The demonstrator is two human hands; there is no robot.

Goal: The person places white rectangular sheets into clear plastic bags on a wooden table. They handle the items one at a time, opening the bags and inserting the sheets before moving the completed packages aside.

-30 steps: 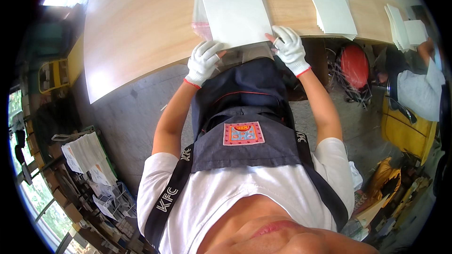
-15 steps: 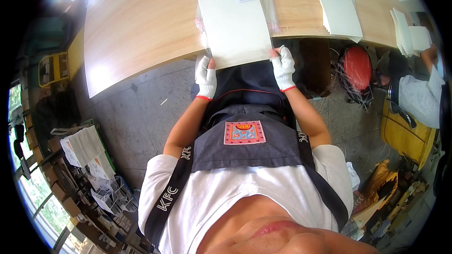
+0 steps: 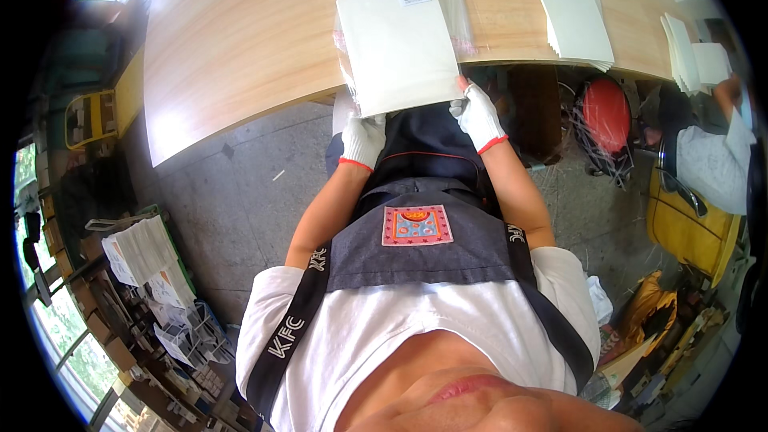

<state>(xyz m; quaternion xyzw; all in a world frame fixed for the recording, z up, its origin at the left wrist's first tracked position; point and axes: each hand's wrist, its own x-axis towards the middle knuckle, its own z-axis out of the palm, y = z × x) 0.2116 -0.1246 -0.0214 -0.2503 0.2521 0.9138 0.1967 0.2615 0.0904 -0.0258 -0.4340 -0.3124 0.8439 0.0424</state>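
A flat white packet in a clear plastic bag hangs over the near edge of the wooden table. My left hand, in a white glove with a red cuff, grips its lower left corner. My right hand, gloved the same way, holds its lower right corner. Both hands are below the table edge, over my lap and dark apron. A small white label sits at the packet's upper right.
A stack of white sheets lies on the table to the right, with more white stacks further right. Another person sits at the right edge. A red round object is under the table. Papers and racks stand at lower left.
The packet has slid toward me off the table edge. Both hands moved down from its sides to its lower corners.
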